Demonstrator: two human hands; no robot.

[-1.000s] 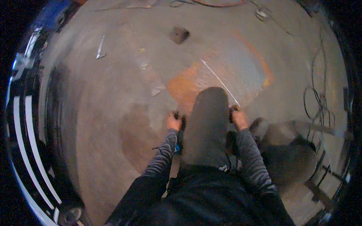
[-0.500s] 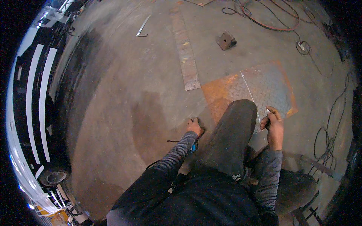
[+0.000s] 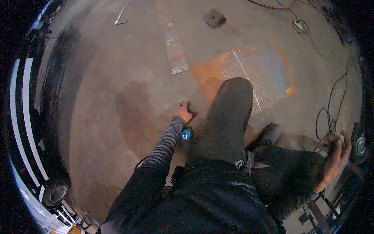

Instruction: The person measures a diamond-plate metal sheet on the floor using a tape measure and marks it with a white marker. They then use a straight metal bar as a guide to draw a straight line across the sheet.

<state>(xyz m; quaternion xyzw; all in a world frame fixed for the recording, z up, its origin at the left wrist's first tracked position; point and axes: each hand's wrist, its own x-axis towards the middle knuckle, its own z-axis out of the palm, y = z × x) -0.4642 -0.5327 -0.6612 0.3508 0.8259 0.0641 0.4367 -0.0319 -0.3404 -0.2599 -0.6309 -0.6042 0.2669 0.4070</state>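
On the floor at the left of my raised knee, my left hand (image 3: 184, 112) is closed, its fingers curled round a dark part of what looks like a power tool. The tool's blue round end (image 3: 185, 135) shows beside my wrist; the rest is mostly hidden. My right hand (image 3: 336, 158) is raised far to the right, away from the plate and blurred by motion. A pale spot shows near its fingertips, too smeared to name. Ahead of my knee lies a rusty steel tread plate (image 3: 269, 74) with a straight white line drawn across it.
A long flat metal strip (image 3: 177, 58) ends near the plate's left corner. Beyond are a rusty angled block (image 3: 215, 18) and a metal square (image 3: 120, 17). Cables (image 3: 331, 121) coil at the right. A white-striped vehicle (image 3: 29, 117) stands at the left.
My right hand has left the plate and swung out to the right. The whole view has shifted, while my left hand and the blue tool keep their place on the floor.
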